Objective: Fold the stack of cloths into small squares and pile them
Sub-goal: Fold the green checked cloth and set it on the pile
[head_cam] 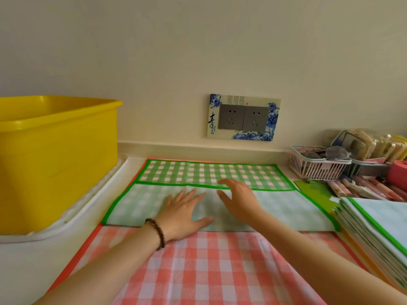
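1. My left hand (182,214) lies flat on the green cloth (198,172). The fingers are straight and spread apart. They hold nothing.
2. My right hand (237,201) is just beside it, over the middle of the same cloth. Its fingers are apart and a little bent. I cannot tell if this hand pushes down or only floats above.
3. The green cloth is spread out in front of me, close to the wall. Its near part is folded over, so the pale back side shows there. The far part shows the bright green squares.
4. The green cloth lies on a pink cloth (209,271) with squares, which comes down toward me.
5. The stack of cloths (378,221) sits at my right, touching the green cloth's corner.
6. A bead bracelet (157,233) is on my left wrist.
7. A yellow tub (55,161) stands at my left on a white tray (77,216).
8. A pink basket (317,166) stands far right, by the wall.
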